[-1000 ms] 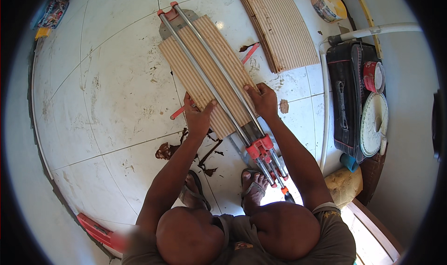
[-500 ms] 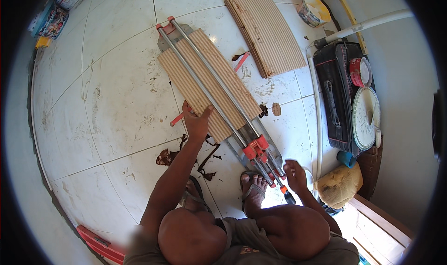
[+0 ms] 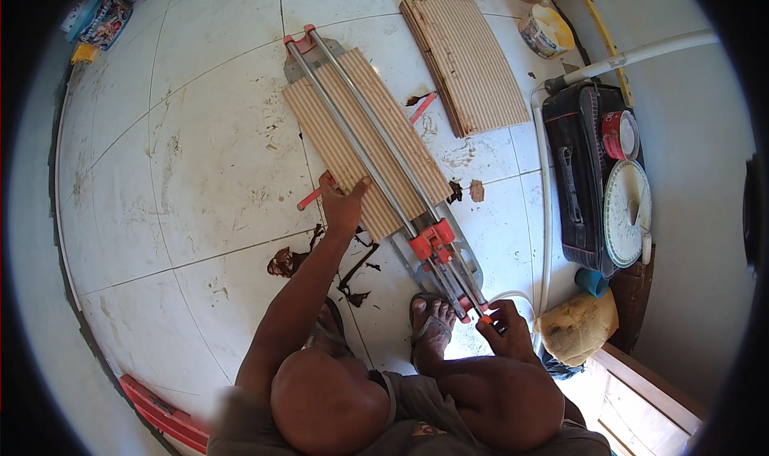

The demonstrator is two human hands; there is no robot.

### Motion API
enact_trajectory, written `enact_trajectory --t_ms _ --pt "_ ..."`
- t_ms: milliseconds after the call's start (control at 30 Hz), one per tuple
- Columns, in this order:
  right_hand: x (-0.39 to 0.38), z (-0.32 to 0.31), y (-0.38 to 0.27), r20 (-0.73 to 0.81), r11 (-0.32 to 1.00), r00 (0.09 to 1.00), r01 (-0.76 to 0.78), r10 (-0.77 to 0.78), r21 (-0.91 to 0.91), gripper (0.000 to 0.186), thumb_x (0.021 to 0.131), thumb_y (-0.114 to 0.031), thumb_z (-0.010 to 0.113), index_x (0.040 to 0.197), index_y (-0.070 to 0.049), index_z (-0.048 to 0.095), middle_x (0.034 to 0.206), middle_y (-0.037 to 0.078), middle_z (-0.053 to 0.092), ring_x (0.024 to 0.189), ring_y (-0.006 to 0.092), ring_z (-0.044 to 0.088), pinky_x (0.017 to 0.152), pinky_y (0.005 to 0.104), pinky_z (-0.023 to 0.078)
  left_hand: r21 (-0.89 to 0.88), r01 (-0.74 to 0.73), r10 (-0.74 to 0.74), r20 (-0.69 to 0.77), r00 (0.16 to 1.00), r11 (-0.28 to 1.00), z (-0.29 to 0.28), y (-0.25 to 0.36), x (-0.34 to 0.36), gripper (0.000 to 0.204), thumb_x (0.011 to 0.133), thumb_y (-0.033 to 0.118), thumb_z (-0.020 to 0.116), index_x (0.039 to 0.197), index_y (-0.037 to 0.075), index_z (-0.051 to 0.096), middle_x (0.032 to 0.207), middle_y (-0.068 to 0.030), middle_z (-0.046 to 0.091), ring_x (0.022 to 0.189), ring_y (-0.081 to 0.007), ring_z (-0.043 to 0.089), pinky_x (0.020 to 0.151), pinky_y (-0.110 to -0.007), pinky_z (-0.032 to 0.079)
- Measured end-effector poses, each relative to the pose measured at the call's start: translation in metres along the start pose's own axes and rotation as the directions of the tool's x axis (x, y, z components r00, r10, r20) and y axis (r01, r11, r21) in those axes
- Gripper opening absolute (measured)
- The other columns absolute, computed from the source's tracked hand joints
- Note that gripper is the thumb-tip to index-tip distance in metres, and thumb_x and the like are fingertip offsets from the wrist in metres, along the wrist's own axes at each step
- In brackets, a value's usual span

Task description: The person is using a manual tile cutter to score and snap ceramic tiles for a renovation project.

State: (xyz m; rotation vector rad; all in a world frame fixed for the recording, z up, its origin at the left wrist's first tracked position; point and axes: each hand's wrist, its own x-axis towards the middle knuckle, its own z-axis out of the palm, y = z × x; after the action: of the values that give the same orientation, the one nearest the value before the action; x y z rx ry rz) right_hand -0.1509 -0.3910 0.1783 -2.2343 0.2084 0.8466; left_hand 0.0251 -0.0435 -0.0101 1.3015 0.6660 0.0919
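Note:
A manual tile cutter (image 3: 384, 147) with two steel rails lies slantwise on the floor before me. Beneath its rails is a beige tile (image 3: 348, 139), ribbed side up. My left hand (image 3: 344, 205) grips the tile's left edge, thumb on top and the other fingers partly hidden. At the near end of the rails sits the cutter's red carriage (image 3: 432, 240). My right hand (image 3: 510, 333) is closed around the lever handle (image 3: 485, 320) behind that carriage, and its dark grip is hidden by the fingers.
A stack of ribbed tiles (image 3: 473, 63) lies beyond the cutter, beside a yellow-lined bucket (image 3: 547, 31). Along the right wall are a black suitcase (image 3: 573, 175), a white pipe (image 3: 541, 215) and a blue cup (image 3: 591, 282). Brown scraps (image 3: 284, 262) litter the floor near my left forearm.
My right hand has moved left and closed on the cutter's handle, which it was apart from before. My left hand keeps its hold on the tile. The view has shifted slightly.

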Motion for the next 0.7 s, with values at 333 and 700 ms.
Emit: enact_trajectory --t_ms 333,700 --pt "0.008 0.027 -0.002 -0.095 0.978 0.975 0.206 -0.202 0.041 0.041 0.098 -0.008 0.061 0.138 -0.006 0.059 0.106 0.016 0.068 0.093 0.0271 0.069 0.084 0.0368 0.053 0.011 0.005 -0.004 -0.022 1.0 1.0 -0.001 -0.003 0.003 0.061 0.082 0.008 0.082 0.124 0.001 0.039 0.114 -0.0159 0.061 0.099 -0.0215 0.065 0.087 -0.033 0.054" --pt "0.044 0.06 0.002 -0.177 0.984 0.969 0.179 -0.174 0.013 0.039 0.099 -0.006 0.057 0.138 -0.01 0.06 0.093 0.015 0.067 0.078 0.0256 0.07 0.07 0.0355 0.056 0.086 -0.034 0.036 -0.031 0.999 0.996 -0.003 -0.005 0.003 0.061 0.082 0.011 0.082 0.124 0.001 0.039 0.112 -0.0168 0.063 0.099 -0.0221 0.066 0.087 -0.034 0.054"
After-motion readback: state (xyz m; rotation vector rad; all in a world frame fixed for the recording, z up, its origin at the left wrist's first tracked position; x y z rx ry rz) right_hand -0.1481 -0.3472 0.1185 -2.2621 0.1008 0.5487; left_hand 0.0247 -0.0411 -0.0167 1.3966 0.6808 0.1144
